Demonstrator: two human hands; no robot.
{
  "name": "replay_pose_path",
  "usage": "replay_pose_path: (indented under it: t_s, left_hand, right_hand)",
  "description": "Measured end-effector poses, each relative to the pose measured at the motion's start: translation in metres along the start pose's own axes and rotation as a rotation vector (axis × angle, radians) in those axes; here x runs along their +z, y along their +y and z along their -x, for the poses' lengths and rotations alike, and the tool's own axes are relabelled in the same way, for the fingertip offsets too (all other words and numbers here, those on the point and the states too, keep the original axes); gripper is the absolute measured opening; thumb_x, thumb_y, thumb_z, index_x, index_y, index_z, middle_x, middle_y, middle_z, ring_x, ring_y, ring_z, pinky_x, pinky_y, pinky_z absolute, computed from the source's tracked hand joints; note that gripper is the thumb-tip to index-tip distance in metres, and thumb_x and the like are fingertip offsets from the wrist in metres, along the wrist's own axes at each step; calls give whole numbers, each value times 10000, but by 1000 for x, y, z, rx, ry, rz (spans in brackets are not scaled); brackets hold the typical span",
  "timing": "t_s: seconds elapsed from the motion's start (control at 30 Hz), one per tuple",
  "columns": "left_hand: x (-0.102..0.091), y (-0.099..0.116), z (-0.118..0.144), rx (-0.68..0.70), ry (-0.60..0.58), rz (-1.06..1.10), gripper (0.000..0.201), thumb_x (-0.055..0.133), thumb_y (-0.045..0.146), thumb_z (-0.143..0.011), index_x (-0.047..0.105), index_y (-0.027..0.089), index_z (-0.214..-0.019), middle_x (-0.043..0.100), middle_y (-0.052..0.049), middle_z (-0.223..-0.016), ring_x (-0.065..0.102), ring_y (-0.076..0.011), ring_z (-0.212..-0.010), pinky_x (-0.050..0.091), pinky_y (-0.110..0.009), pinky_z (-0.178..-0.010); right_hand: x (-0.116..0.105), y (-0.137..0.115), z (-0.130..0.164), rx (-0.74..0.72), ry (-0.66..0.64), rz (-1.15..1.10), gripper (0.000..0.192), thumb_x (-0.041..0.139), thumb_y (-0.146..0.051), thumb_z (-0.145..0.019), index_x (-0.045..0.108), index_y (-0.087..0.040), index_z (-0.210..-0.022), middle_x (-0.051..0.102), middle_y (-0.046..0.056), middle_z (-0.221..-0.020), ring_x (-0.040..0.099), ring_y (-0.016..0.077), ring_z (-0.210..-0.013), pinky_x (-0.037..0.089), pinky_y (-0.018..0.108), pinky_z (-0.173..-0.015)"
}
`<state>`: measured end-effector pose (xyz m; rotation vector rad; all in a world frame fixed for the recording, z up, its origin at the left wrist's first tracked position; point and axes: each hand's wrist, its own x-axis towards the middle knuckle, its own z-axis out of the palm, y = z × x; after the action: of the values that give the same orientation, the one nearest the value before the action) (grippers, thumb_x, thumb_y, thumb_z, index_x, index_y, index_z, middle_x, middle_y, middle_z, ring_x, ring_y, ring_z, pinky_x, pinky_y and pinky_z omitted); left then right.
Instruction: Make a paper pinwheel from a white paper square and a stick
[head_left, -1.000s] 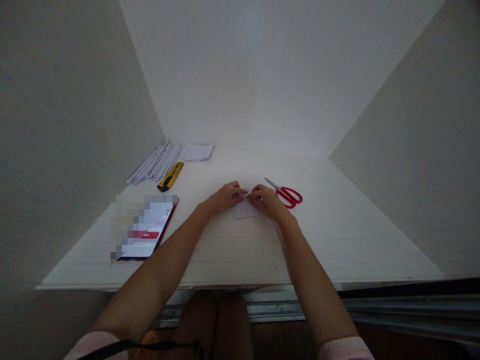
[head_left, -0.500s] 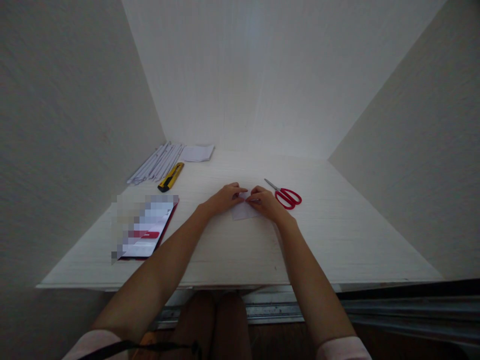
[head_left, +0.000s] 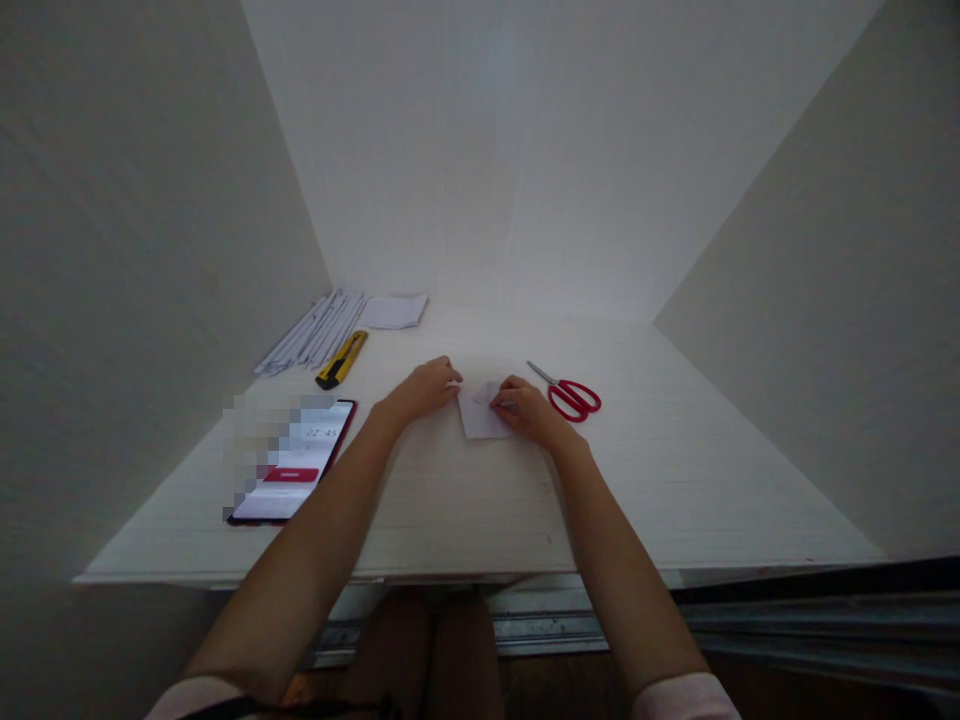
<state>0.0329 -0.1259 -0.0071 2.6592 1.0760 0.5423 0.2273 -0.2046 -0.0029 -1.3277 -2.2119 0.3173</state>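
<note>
Two bare hands work a small white folded paper square (head_left: pixel 480 415) at the middle of the pale wooden bench (head_left: pixel 675 470). The left hand (head_left: pixel 421 388) pinches its left edge; the right hand (head_left: pixel 527 408) presses fingertips flat on it. A fold seems under way; creasing needs firm, even pressure.

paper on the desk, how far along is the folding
Done, by the look of it: a row of rolled paper strips and a folded white stack lie at the back left. In hand: the left hand and right hand press a small white sheet. The scissors and utility knife lie untouched.
</note>
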Motion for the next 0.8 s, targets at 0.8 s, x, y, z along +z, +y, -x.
replay_pose_path:
  t_s: [0.8]
  left_hand:
    - [-3,31,-1,-550,93,133,317,575,264,-655,607,71,-903,653,-111,-777,599,-189,-746,455,-284,-678]
  right_hand:
    - [3,6,0,-7,0,-37,148,532,-79,-724,653,-139,-784,539,56,-833,511,104,-753,405,240,-722]
